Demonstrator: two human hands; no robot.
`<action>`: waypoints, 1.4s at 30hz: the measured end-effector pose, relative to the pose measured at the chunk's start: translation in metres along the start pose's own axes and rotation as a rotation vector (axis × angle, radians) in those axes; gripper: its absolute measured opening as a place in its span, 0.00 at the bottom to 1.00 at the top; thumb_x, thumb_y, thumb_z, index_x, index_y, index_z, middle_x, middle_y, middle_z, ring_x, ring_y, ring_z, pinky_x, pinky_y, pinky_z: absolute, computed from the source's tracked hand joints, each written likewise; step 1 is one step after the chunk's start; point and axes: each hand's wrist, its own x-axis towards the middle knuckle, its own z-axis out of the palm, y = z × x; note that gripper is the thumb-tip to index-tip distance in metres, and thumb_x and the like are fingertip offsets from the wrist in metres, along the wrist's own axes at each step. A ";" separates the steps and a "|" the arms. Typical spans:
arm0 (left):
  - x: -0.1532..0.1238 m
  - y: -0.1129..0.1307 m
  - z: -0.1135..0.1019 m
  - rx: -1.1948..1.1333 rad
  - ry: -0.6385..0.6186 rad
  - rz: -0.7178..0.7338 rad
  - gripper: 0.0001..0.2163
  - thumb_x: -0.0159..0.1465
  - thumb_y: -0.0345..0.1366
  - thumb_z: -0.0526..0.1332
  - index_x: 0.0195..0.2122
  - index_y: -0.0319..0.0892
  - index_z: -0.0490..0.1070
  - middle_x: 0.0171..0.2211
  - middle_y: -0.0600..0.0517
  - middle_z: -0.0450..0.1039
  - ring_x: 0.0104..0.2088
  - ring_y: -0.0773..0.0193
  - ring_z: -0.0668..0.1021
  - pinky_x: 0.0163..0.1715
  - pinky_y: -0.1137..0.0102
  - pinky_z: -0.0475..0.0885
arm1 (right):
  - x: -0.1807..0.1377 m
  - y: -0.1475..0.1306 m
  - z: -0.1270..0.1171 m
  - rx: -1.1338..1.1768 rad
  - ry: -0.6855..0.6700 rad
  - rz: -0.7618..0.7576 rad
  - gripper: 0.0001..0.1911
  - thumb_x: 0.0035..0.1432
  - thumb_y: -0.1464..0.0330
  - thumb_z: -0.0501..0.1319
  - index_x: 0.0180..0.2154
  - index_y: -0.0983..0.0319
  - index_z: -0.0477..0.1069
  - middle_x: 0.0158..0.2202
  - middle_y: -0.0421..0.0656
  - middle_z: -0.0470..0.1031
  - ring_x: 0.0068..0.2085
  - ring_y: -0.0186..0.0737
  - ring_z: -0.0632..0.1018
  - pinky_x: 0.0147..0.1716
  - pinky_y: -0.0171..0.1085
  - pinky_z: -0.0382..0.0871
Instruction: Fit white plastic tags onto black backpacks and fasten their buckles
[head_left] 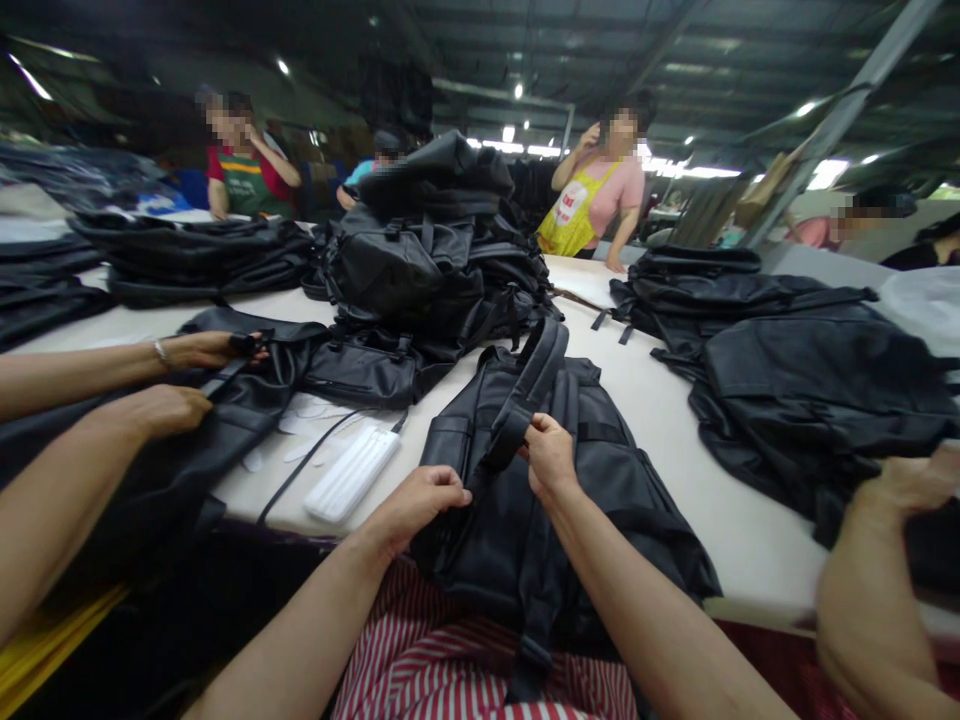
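Black leather-look material makes up the backpack (510, 545) at the centre of this clock, lying on the near edge of the pale counter (645, 430) against the worker's striped clothing (420, 650). The worker's right hand (551, 455) has its fingers curled tight around the raised shoulder strap (545, 365). The left hand (431, 495), at nine o'clock of the strap, is closed to a pinch of thumb and forefinger on black material of the backpack; whether that is strap or side edge I cannot tell.

At nine o'clock a white power strip (352, 475) and its cord (311, 462) take up room beside pale scraps (304, 415). Towards ten, a neighbour's two hands (176, 408) grip a strap on another black bag (225, 430). A tall heap of bags (420, 260) rises at eleven, blocking most of a person in blue (360, 178). At twelve, beyond the counter, stands someone in a yellow apron (574, 215); a second pile of bags (817, 370) crowds two o'clock.

At three, a co-worker's hand (911, 480) is blurred and cut off by the edge of view, so its grip is unclear. Black on black, the seams melt together, and the backpack's underside is hidden.
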 end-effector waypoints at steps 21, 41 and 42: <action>0.008 -0.003 -0.017 0.111 -0.072 -0.117 0.07 0.47 0.37 0.57 0.20 0.41 0.59 0.14 0.61 0.54 0.18 0.72 0.57 0.18 0.74 0.48 | -0.002 -0.003 -0.005 -0.010 0.000 0.019 0.09 0.36 0.70 0.65 0.25 0.64 0.70 0.21 0.37 0.72 0.22 0.32 0.72 0.21 0.31 0.66; 0.000 0.004 0.031 0.527 0.252 0.267 0.21 0.54 0.37 0.58 0.50 0.43 0.62 0.44 0.47 0.71 0.45 0.57 0.73 0.44 0.68 0.65 | -0.010 -0.005 0.001 -0.065 -0.026 -0.092 0.10 0.39 0.67 0.64 0.28 0.64 0.71 0.24 0.38 0.74 0.24 0.34 0.73 0.22 0.31 0.66; 0.004 0.001 0.035 0.513 0.270 0.269 0.18 0.55 0.35 0.57 0.47 0.43 0.63 0.42 0.48 0.72 0.43 0.57 0.74 0.42 0.68 0.66 | -0.013 -0.007 0.002 -0.062 -0.042 -0.072 0.10 0.40 0.67 0.64 0.29 0.64 0.71 0.24 0.38 0.74 0.25 0.34 0.73 0.22 0.31 0.66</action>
